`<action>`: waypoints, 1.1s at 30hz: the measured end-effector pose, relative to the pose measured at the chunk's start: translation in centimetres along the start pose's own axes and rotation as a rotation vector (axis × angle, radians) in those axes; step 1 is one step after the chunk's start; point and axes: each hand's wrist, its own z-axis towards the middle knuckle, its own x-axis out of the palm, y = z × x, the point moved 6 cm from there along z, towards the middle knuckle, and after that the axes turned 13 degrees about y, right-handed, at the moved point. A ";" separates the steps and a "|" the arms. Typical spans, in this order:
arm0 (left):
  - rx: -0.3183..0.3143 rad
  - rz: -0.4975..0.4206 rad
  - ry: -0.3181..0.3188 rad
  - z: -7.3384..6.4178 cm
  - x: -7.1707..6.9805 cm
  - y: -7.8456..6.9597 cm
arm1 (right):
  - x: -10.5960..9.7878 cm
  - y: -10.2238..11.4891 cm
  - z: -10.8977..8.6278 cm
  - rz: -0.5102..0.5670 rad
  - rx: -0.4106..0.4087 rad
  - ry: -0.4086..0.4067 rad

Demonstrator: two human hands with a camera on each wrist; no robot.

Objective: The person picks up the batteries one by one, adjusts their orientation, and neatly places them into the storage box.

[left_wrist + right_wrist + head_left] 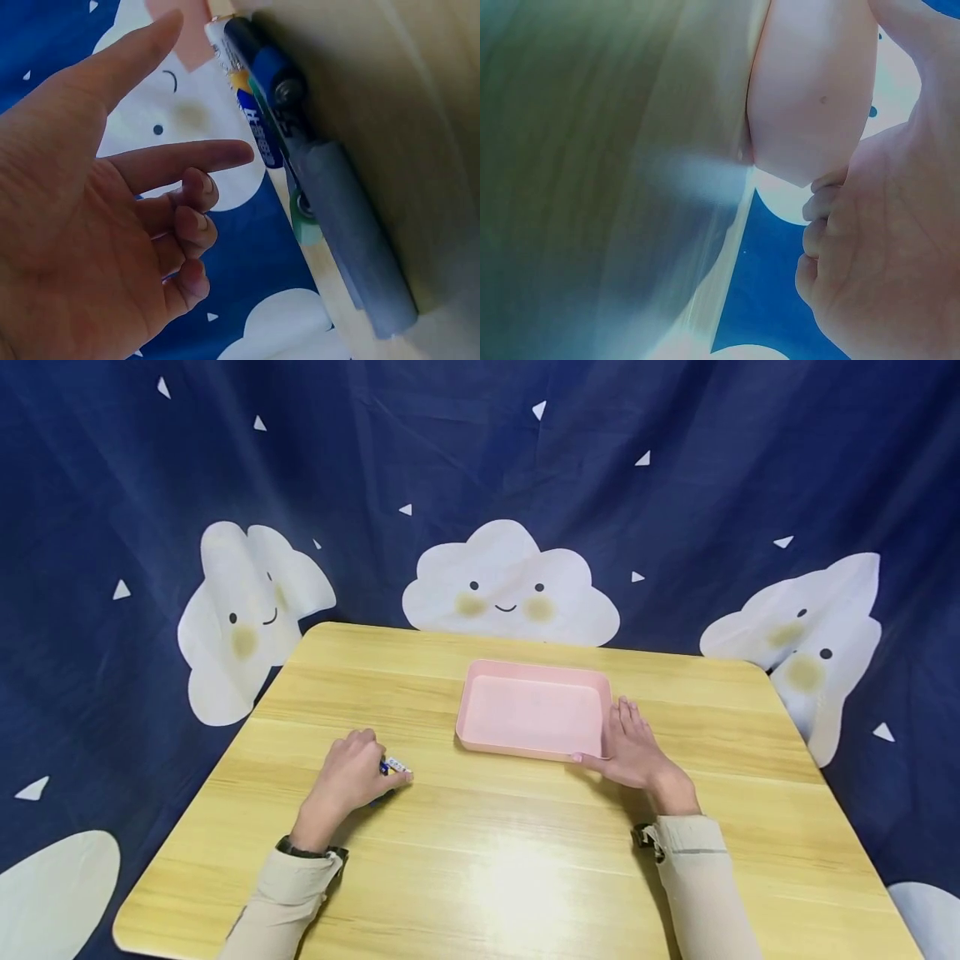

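Observation:
My left hand (351, 777) is over a small group of items on the left part of the table. In the left wrist view, thumb and index finger stretch out beside them while the other fingers bend loosely, gripping nothing. A printed white, yellow and blue tube (259, 127) lies nearest the index finger. Alongside it are a black and blue stick-like item (274, 71), a grey cylinder (360, 240) and a partly hidden green piece (306, 229). Against the right end of a shallow pink tray (536, 672) rests my right hand (637, 756), fingers straight, thumb at the near corner.
The tray's bare floor shows in the head view. Under everything is a light wooden table (480, 835) with rounded corners. Behind it hangs a dark blue curtain (480, 460) printed with white clouds and triangles.

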 end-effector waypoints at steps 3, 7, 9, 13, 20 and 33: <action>0.007 0.029 -0.016 0.2 0.1 -0.3 | -0.2 0.0 0.0 -0.007 -0.001 -0.006; 0.034 0.066 -0.054 0.4 0.1 -0.6 | -0.2 0.1 0.0 -0.013 -0.003 -0.013; 0.044 0.083 -0.064 0.5 0.2 -0.7 | -0.1 0.1 0.1 -0.011 -0.005 -0.010; 0.047 0.111 -0.068 0.5 0.3 -0.8 | 0.1 0.2 0.2 -0.007 -0.003 -0.006; 0.054 0.131 -0.057 0.8 0.6 -1.1 | 0.1 0.2 0.2 0.000 -0.004 -0.016; 0.069 0.045 -0.016 1.5 0.8 -1.4 | -0.1 -0.1 0.1 -0.015 0.007 -0.025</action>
